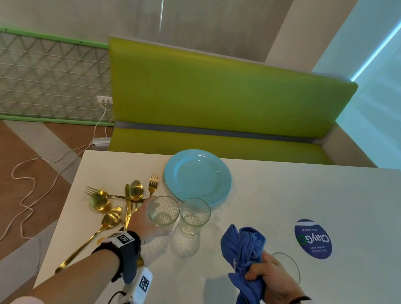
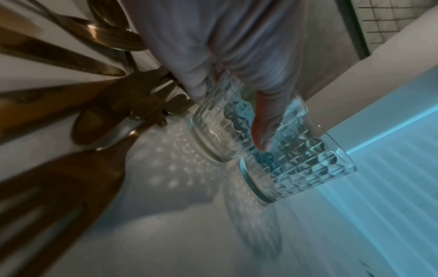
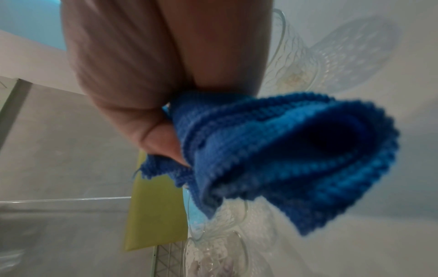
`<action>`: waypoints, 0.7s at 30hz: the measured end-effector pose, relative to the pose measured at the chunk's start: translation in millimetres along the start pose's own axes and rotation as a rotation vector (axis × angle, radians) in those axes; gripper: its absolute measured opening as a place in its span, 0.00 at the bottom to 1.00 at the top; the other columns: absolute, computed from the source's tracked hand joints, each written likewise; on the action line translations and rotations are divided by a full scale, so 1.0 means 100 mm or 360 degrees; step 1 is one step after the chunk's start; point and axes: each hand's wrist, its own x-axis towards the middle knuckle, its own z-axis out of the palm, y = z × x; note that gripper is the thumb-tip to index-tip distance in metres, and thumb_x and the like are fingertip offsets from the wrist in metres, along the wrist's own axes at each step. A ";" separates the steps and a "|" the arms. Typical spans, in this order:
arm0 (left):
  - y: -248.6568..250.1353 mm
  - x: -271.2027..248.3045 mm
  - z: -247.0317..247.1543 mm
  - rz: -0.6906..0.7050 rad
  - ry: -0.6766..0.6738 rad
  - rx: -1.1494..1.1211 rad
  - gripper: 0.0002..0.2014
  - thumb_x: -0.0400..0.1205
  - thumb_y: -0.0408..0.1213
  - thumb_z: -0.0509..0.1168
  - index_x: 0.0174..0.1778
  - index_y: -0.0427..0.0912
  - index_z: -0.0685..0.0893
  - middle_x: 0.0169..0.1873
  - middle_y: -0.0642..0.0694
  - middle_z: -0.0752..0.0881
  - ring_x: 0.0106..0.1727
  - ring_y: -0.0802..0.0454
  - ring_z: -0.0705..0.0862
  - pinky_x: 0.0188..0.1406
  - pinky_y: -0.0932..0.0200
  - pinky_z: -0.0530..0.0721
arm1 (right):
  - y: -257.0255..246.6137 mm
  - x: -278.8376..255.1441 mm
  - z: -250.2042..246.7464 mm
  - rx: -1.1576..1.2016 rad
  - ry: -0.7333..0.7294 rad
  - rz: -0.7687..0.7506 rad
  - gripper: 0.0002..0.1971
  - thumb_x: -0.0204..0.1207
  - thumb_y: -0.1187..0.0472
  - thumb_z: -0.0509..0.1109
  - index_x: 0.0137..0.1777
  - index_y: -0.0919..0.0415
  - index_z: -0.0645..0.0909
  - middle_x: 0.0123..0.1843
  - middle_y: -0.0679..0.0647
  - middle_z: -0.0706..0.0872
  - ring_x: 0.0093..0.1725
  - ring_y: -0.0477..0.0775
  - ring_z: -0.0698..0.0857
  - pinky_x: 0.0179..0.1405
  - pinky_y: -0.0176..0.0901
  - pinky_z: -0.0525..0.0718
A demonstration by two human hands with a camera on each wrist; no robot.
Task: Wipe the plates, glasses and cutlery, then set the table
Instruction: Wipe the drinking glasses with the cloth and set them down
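While the left hand (image 1: 143,217) curls its fingers (image 2: 265,120) round a patterned glass (image 1: 163,211), thumb on one side and fingers on the other, a second glass (image 1: 194,216) stands just to its right on the white table (image 1: 278,282), close beside the first. To the left of that hand lies a loose heap of gold cutlery (image 1: 118,202), forks and spoons crossing each other. Beyond both glasses sits a light blue plate (image 1: 197,176). The right hand (image 1: 269,274) is closed tight on a bunched blue cloth (image 1: 244,248), which sticks up above the fist and hangs below it. A third glass (image 3: 294,61) stands behind this hand, partly hidden. A round blue sticker (image 1: 313,238) lies further right.
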 end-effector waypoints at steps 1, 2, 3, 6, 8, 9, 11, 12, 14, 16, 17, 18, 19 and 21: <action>0.01 0.00 -0.01 -0.0003 -0.0013 0.0010 0.55 0.59 0.35 0.85 0.79 0.45 0.61 0.75 0.46 0.73 0.75 0.46 0.72 0.74 0.53 0.71 | 0.00 0.02 0.00 -0.0010 0.0002 0.0005 0.26 0.46 0.79 0.58 0.49 0.74 0.77 0.35 0.65 0.83 0.30 0.59 0.82 0.29 0.44 0.85; 0.02 -0.01 -0.01 -0.0008 -0.0024 0.0017 0.57 0.59 0.35 0.85 0.81 0.45 0.58 0.76 0.46 0.72 0.76 0.46 0.70 0.74 0.53 0.70 | 0.00 0.03 0.01 -0.0022 -0.0001 0.0010 0.26 0.46 0.79 0.58 0.50 0.74 0.77 0.36 0.65 0.83 0.31 0.59 0.82 0.30 0.45 0.85; 0.03 -0.02 -0.02 -0.0011 -0.0029 0.0035 0.59 0.59 0.36 0.85 0.82 0.44 0.55 0.77 0.45 0.70 0.77 0.46 0.69 0.75 0.52 0.69 | 0.00 0.04 0.02 -0.0035 -0.0004 0.0014 0.27 0.46 0.79 0.59 0.50 0.74 0.77 0.36 0.65 0.83 0.32 0.60 0.82 0.31 0.45 0.85; 0.04 -0.10 -0.02 -0.0003 -0.0019 0.0135 0.66 0.56 0.41 0.86 0.83 0.41 0.48 0.81 0.42 0.61 0.81 0.44 0.62 0.80 0.49 0.63 | -0.01 0.07 0.04 -0.0040 -0.0037 0.0021 0.28 0.46 0.79 0.58 0.50 0.72 0.78 0.36 0.65 0.83 0.32 0.60 0.82 0.31 0.48 0.85; 0.06 -0.20 0.00 -0.0040 0.0079 0.0098 0.68 0.55 0.42 0.86 0.83 0.39 0.45 0.82 0.41 0.57 0.82 0.44 0.57 0.81 0.48 0.60 | -0.03 0.06 0.04 -0.0034 -0.0051 0.0013 0.28 0.46 0.79 0.58 0.51 0.72 0.78 0.36 0.65 0.83 0.33 0.60 0.82 0.31 0.48 0.86; 0.09 -0.28 0.03 -0.0081 0.0167 0.0092 0.67 0.57 0.43 0.85 0.83 0.38 0.46 0.82 0.40 0.56 0.83 0.43 0.54 0.81 0.47 0.58 | -0.04 0.06 0.04 -0.0034 -0.0050 0.0006 0.27 0.46 0.79 0.58 0.51 0.72 0.78 0.36 0.65 0.83 0.33 0.60 0.82 0.31 0.47 0.86; 0.15 -0.49 0.10 -0.0169 0.0357 0.0165 0.58 0.60 0.46 0.83 0.81 0.36 0.55 0.79 0.38 0.61 0.81 0.40 0.57 0.79 0.45 0.61 | -0.06 0.03 0.03 -0.0033 -0.0035 -0.0014 0.27 0.46 0.79 0.58 0.50 0.72 0.78 0.36 0.65 0.83 0.33 0.60 0.82 0.30 0.45 0.86; 0.18 -0.61 0.16 -0.0164 0.0444 0.0210 0.51 0.63 0.47 0.82 0.77 0.36 0.62 0.74 0.38 0.67 0.77 0.41 0.62 0.76 0.47 0.65 | -0.08 0.02 0.01 -0.0030 -0.0024 -0.0027 0.27 0.46 0.79 0.58 0.49 0.71 0.79 0.36 0.65 0.83 0.32 0.60 0.82 0.29 0.44 0.86; 0.23 -0.84 0.31 0.0102 0.0428 0.0263 0.32 0.69 0.45 0.78 0.65 0.39 0.72 0.60 0.46 0.75 0.64 0.48 0.73 0.64 0.62 0.72 | -0.12 -0.03 -0.03 -0.0010 0.0007 -0.0057 0.26 0.46 0.79 0.59 0.49 0.71 0.79 0.36 0.64 0.83 0.33 0.60 0.82 0.29 0.44 0.86; 0.33 -0.99 0.47 0.0511 0.0020 0.0385 0.18 0.75 0.42 0.72 0.56 0.46 0.73 0.47 0.59 0.71 0.49 0.63 0.73 0.51 0.76 0.69 | -0.17 -0.08 -0.09 0.0036 0.0044 -0.0092 0.25 0.47 0.79 0.58 0.48 0.70 0.79 0.37 0.64 0.83 0.33 0.60 0.82 0.27 0.44 0.86; 0.38 -1.02 0.57 0.0674 -0.0238 0.0517 0.15 0.77 0.42 0.69 0.56 0.47 0.73 0.46 0.61 0.70 0.45 0.66 0.71 0.48 0.79 0.68 | -0.19 -0.12 -0.12 0.0062 0.0070 -0.0112 0.25 0.47 0.78 0.58 0.47 0.70 0.79 0.37 0.64 0.84 0.33 0.60 0.82 0.27 0.44 0.86; 0.43 -1.02 0.69 0.0797 -0.0456 0.0625 0.16 0.77 0.42 0.68 0.59 0.46 0.73 0.49 0.61 0.72 0.44 0.68 0.70 0.48 0.80 0.66 | -0.21 -0.15 -0.16 0.0086 0.0103 -0.0133 0.24 0.47 0.78 0.58 0.47 0.70 0.79 0.36 0.64 0.84 0.33 0.60 0.83 0.26 0.44 0.86; 0.46 -0.99 0.83 0.0859 -0.0611 0.0672 0.21 0.77 0.42 0.68 0.64 0.43 0.72 0.56 0.57 0.73 0.48 0.69 0.70 0.50 0.80 0.66 | -0.22 -0.18 -0.21 0.0115 0.0141 -0.0155 0.24 0.47 0.78 0.58 0.47 0.70 0.79 0.36 0.64 0.84 0.32 0.60 0.84 0.26 0.44 0.86; 0.52 -0.90 1.12 0.0759 -0.0764 0.0615 0.35 0.75 0.45 0.72 0.74 0.40 0.64 0.70 0.48 0.68 0.64 0.60 0.71 0.63 0.71 0.69 | -0.23 -0.25 -0.31 0.0186 0.0205 -0.0197 0.26 0.47 0.78 0.58 0.49 0.71 0.78 0.36 0.65 0.85 0.29 0.58 0.86 0.26 0.43 0.86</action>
